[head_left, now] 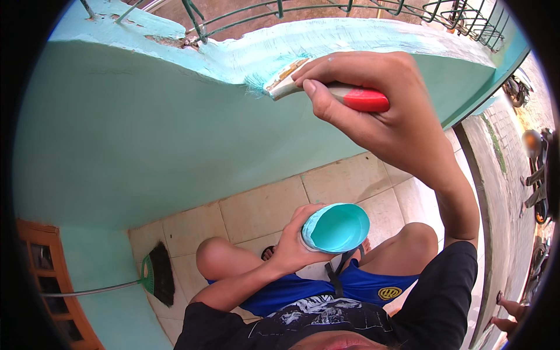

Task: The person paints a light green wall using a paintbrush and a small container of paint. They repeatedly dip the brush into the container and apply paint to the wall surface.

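My right hand grips a flat paintbrush with a pale handle and a red end. Its turquoise-coated bristles press against the front edge of the wall's top ledge. Streaks of lighter and fresher turquoise run along that ledge. Lower down, my left hand is wrapped around a round paint container above my lap. The container tilts so its mouth faces me, and turquoise paint coats its inside. Below the ledge spreads the smooth green wall face.
Dark green metal bars run above the ledge, with broken plaster at the left. A broom stands by the left wall, near an orange-brown door frame. Cream tiles cover the floor. Motorcycles and people's legs appear outside at right.
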Demonstrator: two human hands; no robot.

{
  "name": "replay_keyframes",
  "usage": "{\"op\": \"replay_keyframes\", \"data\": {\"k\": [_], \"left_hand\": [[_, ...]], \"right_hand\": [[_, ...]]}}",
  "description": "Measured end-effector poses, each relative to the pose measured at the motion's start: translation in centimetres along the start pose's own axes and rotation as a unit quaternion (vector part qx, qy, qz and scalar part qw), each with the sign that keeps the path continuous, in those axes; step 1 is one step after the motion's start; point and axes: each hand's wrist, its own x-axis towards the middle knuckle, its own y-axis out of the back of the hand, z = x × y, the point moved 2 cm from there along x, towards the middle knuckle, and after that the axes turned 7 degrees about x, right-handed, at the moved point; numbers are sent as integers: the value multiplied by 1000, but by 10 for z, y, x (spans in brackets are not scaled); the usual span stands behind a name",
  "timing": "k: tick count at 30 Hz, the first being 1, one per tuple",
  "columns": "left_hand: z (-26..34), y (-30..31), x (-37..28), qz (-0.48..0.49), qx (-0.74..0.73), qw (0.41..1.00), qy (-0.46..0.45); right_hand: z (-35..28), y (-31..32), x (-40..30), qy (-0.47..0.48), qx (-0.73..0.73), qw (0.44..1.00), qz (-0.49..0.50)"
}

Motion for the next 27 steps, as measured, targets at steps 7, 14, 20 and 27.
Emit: {"op": "replay_keyframes", "data": {"k": [7,14,20,27], "left_hand": [[-1,-1,2,-16,-12,1000,12],[5,-5,8,7,-30,999,31],[5,-3,18,-1,2,999,39],[-12,17,20,46,23,995,81]], "right_hand": [[14,26,-54,-124,2,992,-20],[97,-24,-121,-224,87,969,-55],[149,-81,-187,-288,101,940,-153],[177,-132,-215,-296,87,908,-283]]}}
